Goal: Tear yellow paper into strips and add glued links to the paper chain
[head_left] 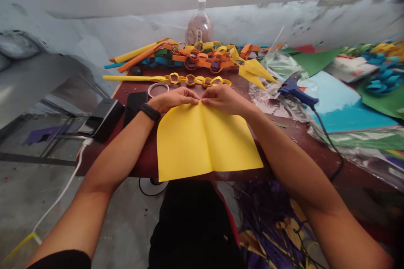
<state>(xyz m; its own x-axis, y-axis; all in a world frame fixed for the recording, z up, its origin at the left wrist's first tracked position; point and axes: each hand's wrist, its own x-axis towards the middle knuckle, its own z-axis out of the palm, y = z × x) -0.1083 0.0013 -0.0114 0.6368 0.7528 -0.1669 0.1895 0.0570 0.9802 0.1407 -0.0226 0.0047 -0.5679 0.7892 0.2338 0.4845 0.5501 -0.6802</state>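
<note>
A yellow sheet of paper (186, 143) with a crease down its middle lies over the front of the dark red table. At the sheet's far edge, by the top of the crease, my left hand (176, 97) pinches the paper, a black watch on its wrist. Close beside it, my right hand (224, 96) pinches the same edge, fingertips almost meeting the left ones. Just beyond both hands stretches a yellow paper chain (191, 80) with a rolled yellow stick at its left end. A roll of tape (158, 89) sits behind my left hand.
Orange and multicoloured paper chains (205, 56) lie along the back, with a plastic bottle (200, 25) behind. A blue glue gun (298, 89) with a trailing cord rests right, near blue paper (344, 109). A black box-shaped device (105, 119) sits at the left edge, a white cable attached.
</note>
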